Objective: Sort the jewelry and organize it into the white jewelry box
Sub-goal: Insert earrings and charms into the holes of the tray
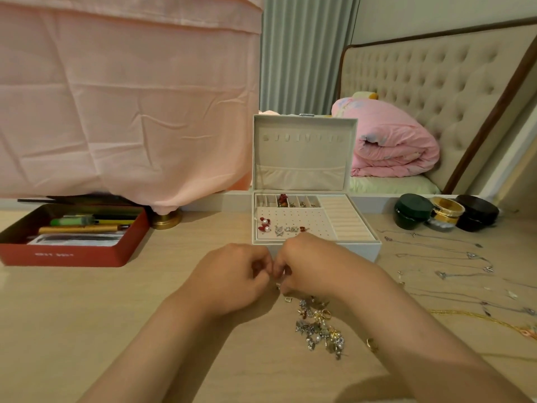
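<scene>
Left hand [232,274] and right hand [311,266] pinch a tiny piece [279,274] (indistinct) before the open white jewelry box [302,152].

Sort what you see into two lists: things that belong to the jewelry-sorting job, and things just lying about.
Belongs to the job: white jewelry box, open; loose jewelry pile; necklaces laid out at right; left hand and right hand, fingertips together, what they pinch is hidden.
Just lying about: red tin of pens; three jars; pink quilt; pink cloth.
</scene>
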Action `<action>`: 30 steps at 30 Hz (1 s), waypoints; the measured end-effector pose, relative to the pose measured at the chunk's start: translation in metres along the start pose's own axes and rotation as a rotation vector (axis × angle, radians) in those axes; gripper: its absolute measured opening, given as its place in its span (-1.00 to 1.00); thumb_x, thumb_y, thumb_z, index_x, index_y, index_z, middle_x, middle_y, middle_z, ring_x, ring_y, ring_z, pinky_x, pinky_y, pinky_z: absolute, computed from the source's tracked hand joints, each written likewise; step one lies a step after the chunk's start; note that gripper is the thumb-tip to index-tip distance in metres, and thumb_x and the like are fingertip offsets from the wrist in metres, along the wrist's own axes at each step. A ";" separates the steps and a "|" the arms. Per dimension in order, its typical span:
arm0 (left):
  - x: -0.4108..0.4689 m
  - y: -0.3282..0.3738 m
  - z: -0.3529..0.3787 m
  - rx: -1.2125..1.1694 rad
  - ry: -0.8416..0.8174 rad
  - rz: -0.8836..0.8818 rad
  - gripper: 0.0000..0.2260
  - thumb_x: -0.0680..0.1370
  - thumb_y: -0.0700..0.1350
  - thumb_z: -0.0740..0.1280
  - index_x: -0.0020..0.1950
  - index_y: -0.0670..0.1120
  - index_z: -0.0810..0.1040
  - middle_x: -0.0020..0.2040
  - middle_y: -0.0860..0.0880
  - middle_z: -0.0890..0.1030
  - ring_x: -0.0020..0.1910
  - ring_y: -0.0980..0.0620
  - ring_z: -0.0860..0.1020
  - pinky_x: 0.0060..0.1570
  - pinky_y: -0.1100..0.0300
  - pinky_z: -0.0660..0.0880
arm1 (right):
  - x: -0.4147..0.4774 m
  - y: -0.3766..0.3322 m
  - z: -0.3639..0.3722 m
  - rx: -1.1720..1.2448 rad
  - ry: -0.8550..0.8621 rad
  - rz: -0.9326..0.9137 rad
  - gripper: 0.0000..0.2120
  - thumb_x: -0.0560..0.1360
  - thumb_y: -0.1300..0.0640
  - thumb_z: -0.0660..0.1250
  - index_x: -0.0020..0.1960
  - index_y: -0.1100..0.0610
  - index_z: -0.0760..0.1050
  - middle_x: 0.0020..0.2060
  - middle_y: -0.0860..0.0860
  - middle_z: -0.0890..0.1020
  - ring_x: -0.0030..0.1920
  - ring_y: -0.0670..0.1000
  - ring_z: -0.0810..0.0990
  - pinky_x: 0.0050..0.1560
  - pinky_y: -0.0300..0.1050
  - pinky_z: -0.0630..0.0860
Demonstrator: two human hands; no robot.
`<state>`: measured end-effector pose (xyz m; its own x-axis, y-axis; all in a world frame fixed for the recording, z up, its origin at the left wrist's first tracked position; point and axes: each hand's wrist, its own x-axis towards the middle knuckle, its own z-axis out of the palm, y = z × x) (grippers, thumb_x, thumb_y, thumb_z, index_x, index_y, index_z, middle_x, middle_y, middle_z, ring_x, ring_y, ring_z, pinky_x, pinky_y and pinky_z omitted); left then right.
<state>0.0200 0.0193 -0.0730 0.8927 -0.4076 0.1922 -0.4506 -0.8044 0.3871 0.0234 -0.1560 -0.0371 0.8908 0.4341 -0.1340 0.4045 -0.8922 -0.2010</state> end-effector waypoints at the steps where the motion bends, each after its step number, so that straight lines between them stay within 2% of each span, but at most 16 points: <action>1: 0.000 -0.002 0.002 -0.010 -0.024 -0.016 -0.88 0.44 0.08 0.23 -0.09 0.15 0.53 -0.20 0.18 0.59 -0.21 0.15 0.49 -0.22 0.18 0.39 | 0.001 0.000 0.003 0.000 -0.014 0.009 -0.76 0.42 0.08 0.55 0.08 -0.06 0.70 -0.20 -0.09 0.59 -0.19 -0.03 0.59 -0.08 -0.12 0.59; 3: -0.001 -0.005 0.005 -0.024 -0.053 -0.042 -0.90 0.46 0.06 0.28 -0.08 0.14 0.56 -0.21 0.18 0.59 -0.20 0.17 0.52 -0.18 0.19 0.45 | 0.001 0.000 0.008 -0.009 -0.030 0.011 -0.75 0.44 0.09 0.54 0.11 -0.06 0.70 -0.20 -0.10 0.56 -0.18 -0.04 0.57 -0.11 -0.16 0.53; 6: -0.001 -0.007 0.008 -0.082 -0.081 -0.069 -0.89 0.45 0.05 0.31 -0.08 0.13 0.59 -0.24 0.18 0.60 -0.21 0.19 0.54 -0.14 0.18 0.51 | 0.002 0.000 0.010 0.023 -0.039 0.010 -0.81 0.44 0.10 0.54 0.05 -0.02 0.72 -0.17 -0.07 0.63 -0.14 -0.02 0.63 -0.05 -0.12 0.59; 8: -0.001 -0.009 0.008 -0.200 -0.104 -0.096 -0.90 0.42 0.05 0.32 -0.11 0.14 0.62 -0.25 0.18 0.62 -0.24 0.22 0.55 -0.13 0.18 0.53 | 0.001 0.000 0.009 0.055 -0.036 0.006 -0.88 0.42 0.07 0.55 -0.04 0.01 0.72 -0.20 -0.06 0.68 -0.17 -0.04 0.64 -0.08 -0.11 0.60; 10: -0.001 -0.012 0.009 -0.394 -0.123 -0.109 -0.93 0.43 -0.05 0.38 -0.15 0.09 0.65 -0.27 0.11 0.65 -0.29 0.21 0.55 -0.12 0.16 0.53 | -0.002 0.002 0.004 0.119 -0.010 -0.007 -0.92 0.43 0.05 0.55 -0.11 0.02 0.71 -0.26 -0.08 0.69 -0.22 -0.11 0.63 -0.12 -0.15 0.59; 13: -0.002 -0.009 0.001 -0.704 -0.059 -0.143 -0.90 0.46 -0.24 0.43 -0.12 -0.03 0.67 -0.31 0.01 0.65 -0.33 0.13 0.55 -0.24 0.24 0.48 | -0.004 0.007 -0.009 0.314 0.053 -0.029 -0.96 0.46 0.06 0.53 -0.13 0.02 0.72 -0.32 -0.12 0.69 -0.34 -0.20 0.57 -0.25 -0.28 0.50; 16: -0.003 -0.001 -0.009 -0.994 0.033 -0.193 -0.90 0.49 -0.33 0.44 -0.02 -0.21 0.67 -0.35 -0.03 0.64 -0.42 0.12 0.53 -0.43 0.35 0.37 | -0.011 0.010 -0.025 0.583 0.077 -0.026 -0.92 0.54 0.10 0.45 -0.11 0.06 0.70 -0.27 -0.01 0.71 -0.46 -0.11 0.50 -0.37 -0.26 0.44; 19: -0.001 0.000 -0.013 -1.069 0.085 -0.168 -0.89 0.51 -0.29 0.43 0.03 -0.22 0.67 -0.31 -0.08 0.65 -0.41 0.10 0.52 -0.46 0.28 0.32 | -0.017 0.008 -0.033 0.763 0.076 0.007 -0.85 0.61 0.17 0.36 -0.12 0.12 0.64 -0.45 -0.10 0.63 -0.52 -0.12 0.44 -0.49 -0.29 0.36; 21: 0.000 0.000 -0.014 -1.080 0.101 -0.147 -0.90 0.53 -0.26 0.42 0.03 -0.19 0.68 -0.23 -0.14 0.68 -0.38 0.08 0.53 -0.45 0.26 0.33 | -0.017 0.007 -0.034 0.852 0.052 0.031 -0.82 0.63 0.19 0.32 -0.13 0.16 0.60 -0.55 -0.13 0.56 -0.58 -0.16 0.39 -0.54 -0.33 0.29; 23: 0.001 -0.001 -0.014 -1.078 0.119 -0.140 -0.92 0.54 -0.25 0.41 0.00 -0.17 0.67 -0.19 -0.10 0.70 -0.38 0.06 0.53 -0.46 0.26 0.33 | -0.016 0.004 -0.033 0.917 0.051 0.031 -0.83 0.63 0.19 0.33 -0.12 0.17 0.61 -0.49 -0.09 0.59 -0.56 -0.14 0.41 -0.56 -0.31 0.27; 25: 0.001 0.000 -0.014 -1.076 0.125 -0.133 -0.94 0.56 -0.25 0.38 -0.02 -0.16 0.65 -0.20 -0.05 0.69 -0.38 0.07 0.52 -0.46 0.26 0.32 | -0.014 0.004 -0.030 0.910 0.100 0.025 -0.85 0.61 0.16 0.36 -0.08 0.16 0.65 -0.32 -0.02 0.66 -0.48 -0.06 0.47 -0.56 -0.25 0.30; 28: 0.002 0.001 -0.013 -1.073 0.122 -0.131 -0.93 0.59 -0.24 0.34 -0.04 -0.18 0.62 -0.20 -0.01 0.67 -0.38 0.08 0.51 -0.46 0.27 0.32 | -0.013 0.005 -0.030 0.845 0.242 0.047 -0.89 0.61 0.13 0.37 0.00 0.11 0.67 -0.16 0.05 0.71 -0.40 0.03 0.53 -0.55 -0.19 0.36; 30: 0.001 0.002 -0.013 -1.078 0.127 -0.135 -0.92 0.60 -0.23 0.33 -0.05 -0.17 0.61 -0.21 0.00 0.66 -0.39 0.09 0.51 -0.46 0.29 0.31 | -0.013 0.005 -0.033 0.838 0.327 0.020 -0.88 0.59 0.17 0.39 0.07 0.03 0.67 -0.10 0.04 0.72 -0.38 0.03 0.56 -0.53 -0.15 0.37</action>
<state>0.0206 0.0232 -0.0603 0.9564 -0.2468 0.1564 -0.1647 -0.0132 0.9862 0.0206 -0.1704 -0.0044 0.9623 0.2478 0.1120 0.2186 -0.4603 -0.8604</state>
